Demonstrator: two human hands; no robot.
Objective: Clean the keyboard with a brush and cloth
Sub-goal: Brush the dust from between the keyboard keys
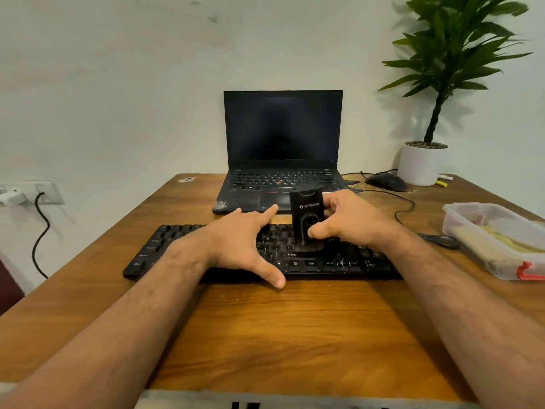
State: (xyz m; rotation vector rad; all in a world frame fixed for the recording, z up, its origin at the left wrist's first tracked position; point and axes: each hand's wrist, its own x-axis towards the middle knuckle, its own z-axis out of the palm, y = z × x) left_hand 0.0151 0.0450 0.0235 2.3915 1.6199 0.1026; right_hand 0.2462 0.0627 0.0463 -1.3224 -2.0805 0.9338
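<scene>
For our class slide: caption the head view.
Right hand holds brush upright on black keyboard; left hand steadies it.

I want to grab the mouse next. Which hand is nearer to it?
Right. The right hand grips the brush on the keyboard, below-left of the mouse; the left hand lies farther left.

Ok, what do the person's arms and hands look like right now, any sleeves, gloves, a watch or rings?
Both forearms are bare up to the bottom edge of the picture, with visible hair and no sleeves in view. The left hand and right hand wear no gloves. No watch or bracelet shows on either wrist, and no rings on the fingers that can be seen.
</scene>
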